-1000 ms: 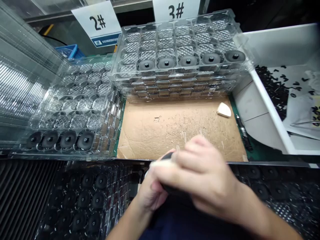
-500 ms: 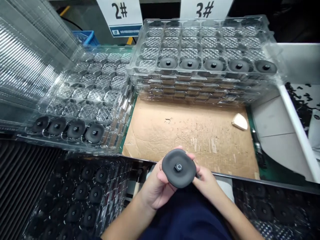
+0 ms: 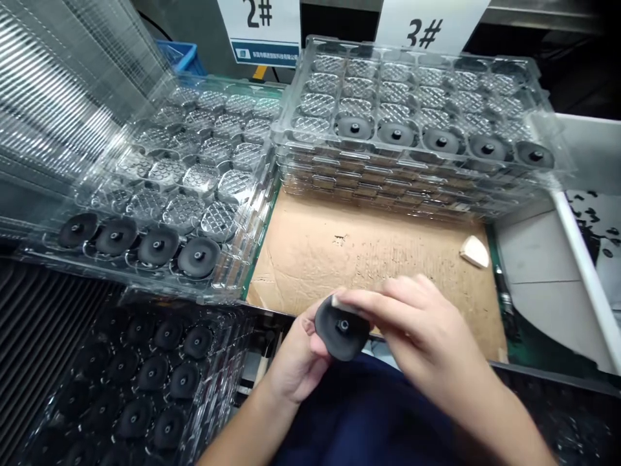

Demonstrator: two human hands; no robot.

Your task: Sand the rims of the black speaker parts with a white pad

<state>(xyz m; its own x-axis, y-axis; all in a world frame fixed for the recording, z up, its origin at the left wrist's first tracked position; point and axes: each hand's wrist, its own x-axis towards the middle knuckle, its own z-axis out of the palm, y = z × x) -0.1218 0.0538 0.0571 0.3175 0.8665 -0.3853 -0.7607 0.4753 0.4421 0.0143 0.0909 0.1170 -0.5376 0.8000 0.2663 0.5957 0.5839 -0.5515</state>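
My left hand [image 3: 301, 356] is closed around the left edge of a black, dished round part [image 3: 334, 340] with a small raised hub in its middle. The part is tilted, its hollow face toward me, above the front edge of the work surface. Over its upper right side lies my right hand [image 3: 417, 317], fingers close together and the index fingertip on the upper rim. A pale patch shows at that fingertip; I cannot make out what it is. The right thumb is largely hidden behind the part and the hand.
Clear plastic trays [image 3: 194, 175] stand at left with black parts in the front row. More stacked trays [image 3: 417, 97] stand at the back. A white wedge-shaped piece [image 3: 474, 252] lies on the cardboard [image 3: 310, 259]. Filled trays [image 3: 145, 375] sit lower left; a white bin [image 3: 582, 259] is at right.
My right hand has come up from behind the part's right edge and now reaches over its upper face. The left hand keeps its hold. The view has shifted slightly.
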